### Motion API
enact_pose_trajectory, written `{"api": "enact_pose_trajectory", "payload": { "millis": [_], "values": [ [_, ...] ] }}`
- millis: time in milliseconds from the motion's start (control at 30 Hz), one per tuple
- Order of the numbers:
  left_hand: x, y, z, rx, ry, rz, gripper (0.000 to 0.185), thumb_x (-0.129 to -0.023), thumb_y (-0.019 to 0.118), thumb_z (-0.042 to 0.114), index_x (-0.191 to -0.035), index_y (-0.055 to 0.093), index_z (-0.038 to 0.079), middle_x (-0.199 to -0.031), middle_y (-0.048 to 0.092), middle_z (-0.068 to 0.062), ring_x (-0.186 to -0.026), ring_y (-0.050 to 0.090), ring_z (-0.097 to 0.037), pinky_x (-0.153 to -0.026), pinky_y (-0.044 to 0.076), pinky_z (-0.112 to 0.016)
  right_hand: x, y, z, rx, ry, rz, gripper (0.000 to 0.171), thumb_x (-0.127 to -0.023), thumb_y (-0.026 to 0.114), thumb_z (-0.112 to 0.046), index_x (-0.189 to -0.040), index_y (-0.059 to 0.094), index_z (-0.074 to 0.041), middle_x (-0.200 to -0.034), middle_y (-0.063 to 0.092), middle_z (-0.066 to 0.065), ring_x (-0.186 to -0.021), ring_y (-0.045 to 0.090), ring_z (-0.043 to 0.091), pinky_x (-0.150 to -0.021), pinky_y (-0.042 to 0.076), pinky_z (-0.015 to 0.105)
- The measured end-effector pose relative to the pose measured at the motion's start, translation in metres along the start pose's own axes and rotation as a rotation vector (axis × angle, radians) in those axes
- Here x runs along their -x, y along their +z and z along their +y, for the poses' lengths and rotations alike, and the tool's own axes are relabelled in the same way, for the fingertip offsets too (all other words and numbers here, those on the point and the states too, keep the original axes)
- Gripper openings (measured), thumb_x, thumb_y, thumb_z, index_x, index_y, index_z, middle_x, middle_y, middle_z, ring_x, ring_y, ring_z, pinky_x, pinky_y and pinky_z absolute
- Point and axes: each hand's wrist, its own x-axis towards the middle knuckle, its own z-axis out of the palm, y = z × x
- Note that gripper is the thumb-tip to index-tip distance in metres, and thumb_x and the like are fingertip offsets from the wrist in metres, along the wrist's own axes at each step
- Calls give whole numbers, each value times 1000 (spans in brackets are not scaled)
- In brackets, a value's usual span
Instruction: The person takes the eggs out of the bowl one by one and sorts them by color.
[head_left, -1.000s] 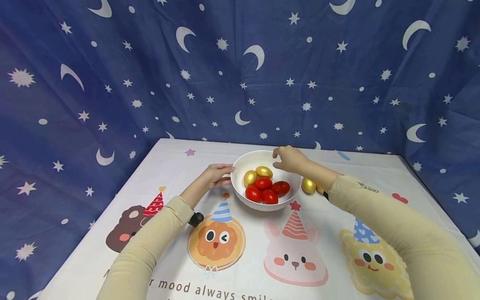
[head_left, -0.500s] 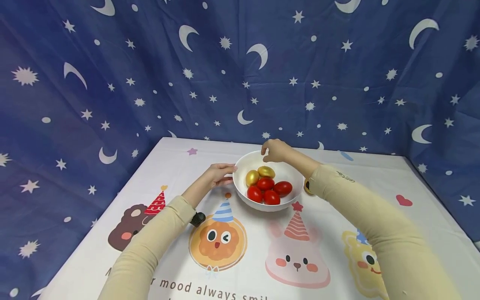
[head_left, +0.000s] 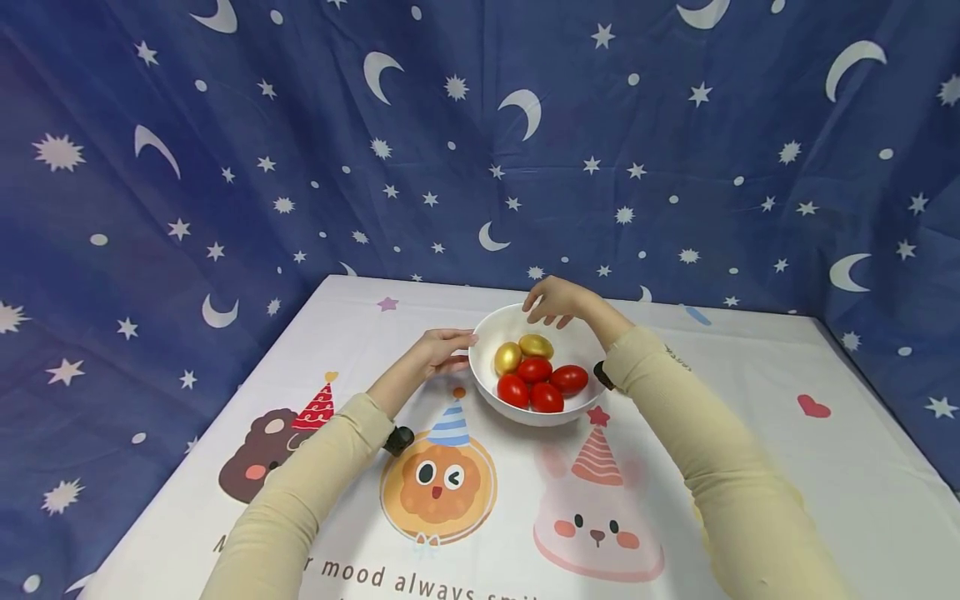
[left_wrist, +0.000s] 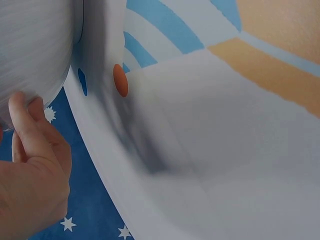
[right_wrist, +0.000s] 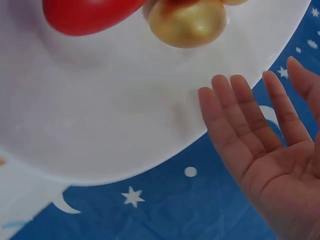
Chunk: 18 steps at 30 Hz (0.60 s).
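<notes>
Starry blue cloth hangs behind the desk (head_left: 300, 367) with its cartoon cover. Left grip (head_left: 438, 352), fingers relaxed, touches the left wall of the white bowl (head_left: 491, 329) near the desk's far edge. Red and gold eggs (head_left: 536, 377) lie inside. Right grip (head_left: 558, 302), released, hovers over the bowl's far rim.

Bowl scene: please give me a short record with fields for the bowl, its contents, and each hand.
bowl: white bowl on a printed tablecloth
contents: four red eggs, two gold eggs
left hand: left hand touches the bowl's outer wall, fingers relaxed
right hand: right hand hovers over the far rim, fingers straight, holding nothing
background: blue curtain with moons and stars
</notes>
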Motion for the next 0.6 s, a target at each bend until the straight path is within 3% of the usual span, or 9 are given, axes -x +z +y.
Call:
{"api": "enact_pose_trajectory", "payload": {
  "millis": [200, 467, 600],
  "values": [
    [1, 0, 1, 3, 2, 0, 44, -91, 63, 19, -134, 54, 13, -137, 51, -11, -95, 63, -18, -62, 60, -15, -5, 0, 7, -37, 35, -22, 36, -93, 58, -16, -127, 56, -3, -129, 56, 19, -117, 54, 36, -96, 55, 46],
    [1, -1, 2, -11, 8, 9, 44, -91, 64, 20, -134, 54, 14, -136, 52, -11, -91, 63, -16, -61, 60, -15, -12, 7, 10, -39, 79, -32, 35, -92, 59, -14, -125, 57, -4, -127, 57, 17, -113, 55, 34, -95, 56, 44],
    [2, 0, 1, -11, 2, 4, 44, -91, 63, 19, -134, 54, 13, -136, 51, -11, -89, 63, -15, -62, 60, -15, -16, 14, 11, -9, 107, -90, 35, -92, 59, -13, -126, 56, -6, -125, 58, 16, -112, 55, 31, -96, 56, 43]
  ]
}}
